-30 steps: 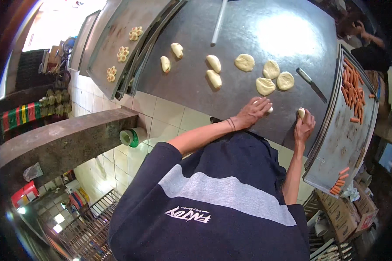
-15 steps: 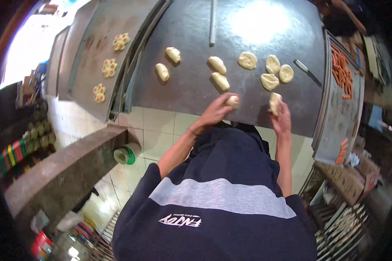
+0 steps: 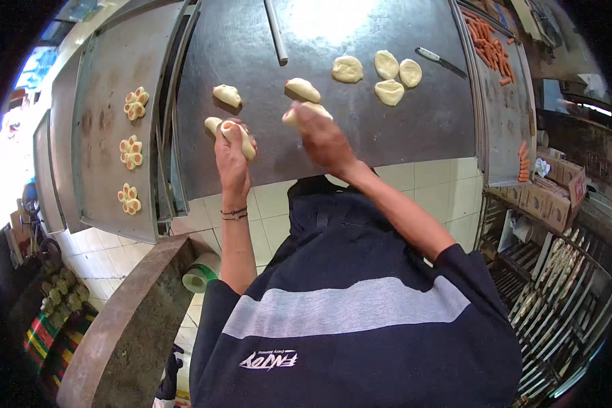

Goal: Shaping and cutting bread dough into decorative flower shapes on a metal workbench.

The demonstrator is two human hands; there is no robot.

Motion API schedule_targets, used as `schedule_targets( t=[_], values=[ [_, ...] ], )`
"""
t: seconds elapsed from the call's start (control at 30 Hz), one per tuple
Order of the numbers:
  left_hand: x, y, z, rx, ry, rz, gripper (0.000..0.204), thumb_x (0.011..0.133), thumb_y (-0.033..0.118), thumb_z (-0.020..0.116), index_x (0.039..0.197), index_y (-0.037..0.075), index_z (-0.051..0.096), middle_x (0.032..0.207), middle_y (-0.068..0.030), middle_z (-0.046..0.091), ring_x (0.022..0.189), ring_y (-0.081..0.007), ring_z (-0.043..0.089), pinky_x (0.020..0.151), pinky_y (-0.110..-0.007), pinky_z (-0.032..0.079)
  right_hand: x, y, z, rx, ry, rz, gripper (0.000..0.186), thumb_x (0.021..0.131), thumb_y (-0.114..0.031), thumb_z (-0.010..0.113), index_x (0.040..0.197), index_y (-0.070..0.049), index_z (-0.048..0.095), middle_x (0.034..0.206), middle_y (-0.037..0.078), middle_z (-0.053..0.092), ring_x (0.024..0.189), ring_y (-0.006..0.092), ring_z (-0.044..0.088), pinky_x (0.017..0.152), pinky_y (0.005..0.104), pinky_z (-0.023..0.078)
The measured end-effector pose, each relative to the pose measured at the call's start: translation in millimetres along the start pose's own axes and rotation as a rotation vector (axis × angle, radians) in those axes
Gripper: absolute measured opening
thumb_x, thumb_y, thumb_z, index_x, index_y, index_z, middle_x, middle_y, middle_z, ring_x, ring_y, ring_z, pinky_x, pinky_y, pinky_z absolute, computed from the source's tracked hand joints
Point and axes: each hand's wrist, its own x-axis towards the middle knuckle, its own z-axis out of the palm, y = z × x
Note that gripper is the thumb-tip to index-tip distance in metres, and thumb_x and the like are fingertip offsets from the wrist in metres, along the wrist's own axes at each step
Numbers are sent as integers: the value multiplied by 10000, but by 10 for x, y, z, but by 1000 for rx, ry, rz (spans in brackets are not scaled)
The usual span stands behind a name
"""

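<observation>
My left hand is closed round a pale dough roll with sausage showing at its end, beside another roll at the left of the metal worktable. My right hand, smeared by motion, is over a dough roll in the middle; its grip is unclear. Two more filled rolls lie behind. Several flattened dough rounds sit to the right, near a knife. A metal rod lies at the back.
The left tray bears flower-shaped dough pieces. The right tray holds many sausages. Cardboard boxes and slatted racks stand at the right, a concrete ledge at lower left.
Both hands have moved leftward from the table's front: the left carrying a roll, the right up to the middle rolls. The view has swung, and the person at upper right has left sight.
</observation>
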Motion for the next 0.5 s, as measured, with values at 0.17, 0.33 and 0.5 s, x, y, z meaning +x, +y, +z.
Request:
schedule_targets(
  t=[0.17,0.33,0.5],
  values=[
    [-68,55,179,37,54,-24,481,1077,157,583,1519,64,419,1302,-143,592,1107,-247,690,882,-354,578,-313,24,-164,144,-299,136,747,905,-53,688,1590,-80,392,1629,209,383,1495,398,399,1213,477,390],
    [-317,-101,185,362,324,177,644,953,-64,610,1534,65,364,1323,-161,565,986,-289,702,858,-393,616,-279,418,-668,176,-124,255,485,940,-65,648,1415,-17,562,1541,240,485,1341,439,559,1110,475,489],
    [-483,-675,853,1460,306,352,895,959,144,711,1672,97,172,1619,-324,323,1432,-484,456,1186,-573,362,-578,1218,-1481,159,-5,433,417,934,-48,658,1346,-6,613,1426,208,590,1300,408,591,1097,461,484]
  ],
)
